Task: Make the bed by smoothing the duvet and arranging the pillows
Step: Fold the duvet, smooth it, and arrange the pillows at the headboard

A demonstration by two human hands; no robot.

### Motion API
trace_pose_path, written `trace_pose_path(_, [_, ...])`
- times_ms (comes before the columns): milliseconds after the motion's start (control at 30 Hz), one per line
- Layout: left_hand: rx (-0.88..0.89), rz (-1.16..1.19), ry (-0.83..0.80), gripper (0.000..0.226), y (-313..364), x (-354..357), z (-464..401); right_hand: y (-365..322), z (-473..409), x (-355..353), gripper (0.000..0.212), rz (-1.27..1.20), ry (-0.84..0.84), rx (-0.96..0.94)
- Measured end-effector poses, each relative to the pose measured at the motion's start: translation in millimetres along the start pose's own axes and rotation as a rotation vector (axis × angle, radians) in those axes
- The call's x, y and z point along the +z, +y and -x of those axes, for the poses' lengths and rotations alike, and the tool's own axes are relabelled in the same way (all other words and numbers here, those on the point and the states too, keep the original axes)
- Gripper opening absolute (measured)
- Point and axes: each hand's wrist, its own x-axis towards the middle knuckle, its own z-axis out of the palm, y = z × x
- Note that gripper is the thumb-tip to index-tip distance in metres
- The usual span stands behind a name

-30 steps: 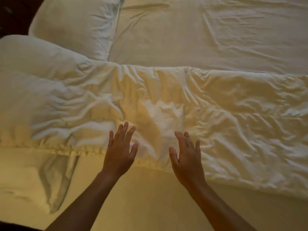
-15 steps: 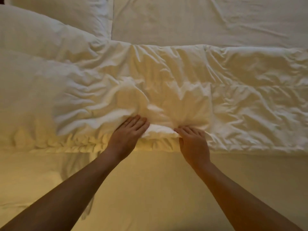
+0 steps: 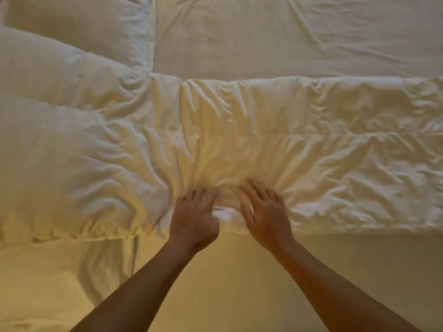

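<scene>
A rumpled white duvet (image 3: 335, 144) lies in a wide band across the bed. Its near edge runs left to right just in front of me. My left hand (image 3: 194, 216) and my right hand (image 3: 266, 212) rest side by side on that edge, fingers laid out on the cloth and pressing it down. Creases fan out from under my fingers, and a small white fold bunches between my thumbs. One white pillow (image 3: 79, 25) lies at the far left. A second puffy pillow shape (image 3: 48, 65) sits just in front of it and merges with the duvet.
The bare fitted sheet (image 3: 287, 32) shows beyond the duvet at the top right. Below the duvet edge is smooth, yellow-lit bedding (image 3: 239, 279). A loose fold of cloth (image 3: 110, 264) hangs down there at the left.
My hands came down from above the duvet onto its near edge and moved closer together. The cloth bunched between them. The view moved in nearer to the bed.
</scene>
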Motion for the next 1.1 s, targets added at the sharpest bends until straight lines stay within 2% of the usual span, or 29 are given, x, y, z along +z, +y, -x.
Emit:
trace_pose_path(133, [-0.031,0.135,0.182,0.056,33.6,10.2,-56.1,2.1,-53.2,5.9,0.06,0.058,0.041,0.061])
trace_pose_path(233, [0.009,0.049,0.162,0.058,33.4,49.1,-81.5,27.9,-69.1,26.5,0.062,0.194,-0.019,0.009])
trace_pose_path(333, [0.001,-0.041,0.152,0.065,0.5,67.8,-81.1,71.3,-67.7,35.3,0.068,0.299,-0.025,0.023])
trace_pose_path(467, [-0.141,-0.09,0.165,0.063,-43.2,60.3,-69.3,127.1,-63.8,17.0,0.074,0.348,0.023,0.298])
trace_pose_path(567, [-0.286,-0.087,0.193,0.065,-37.5,39.3,-76.0,129.9,-76.8,-6.0,0.078,0.285,0.05,0.439])
trace_pose_path(633, [-0.243,-0.011,0.256,0.066,-20.4,19.1,-97.9,108.9,-99.3,-18.0,0.076,0.222,0.103,0.368])
trace_pose_path(733, [-0.05,0.084,0.284,0.069,4.7,-5.2,-151.5,64.3,-139.3,-19.1,0.069,0.145,0.133,0.173])
trace_pose_path(867, [0.043,-0.026,0.224,0.066,-7.7,2.8,-211.3,48.7,-180.3,1.2,0.067,0.2,0.086,0.041])
trace_pose_path(967, [0.054,-0.152,0.19,0.068,-61.4,21.9,-225.8,84.4,-195.1,11.3,0.071,0.312,0.047,0.066])
trace_pose_path(1033, [-0.038,-0.176,0.183,0.071,-90.8,23.3,-225.8,108.8,-197.9,9.0,0.072,0.341,0.04,0.148])
trace_pose_path(1100, [-0.19,-0.174,0.195,0.074,-96.0,18.0,-226.3,120.3,-202.5,1.2,0.073,0.301,0.076,0.32])
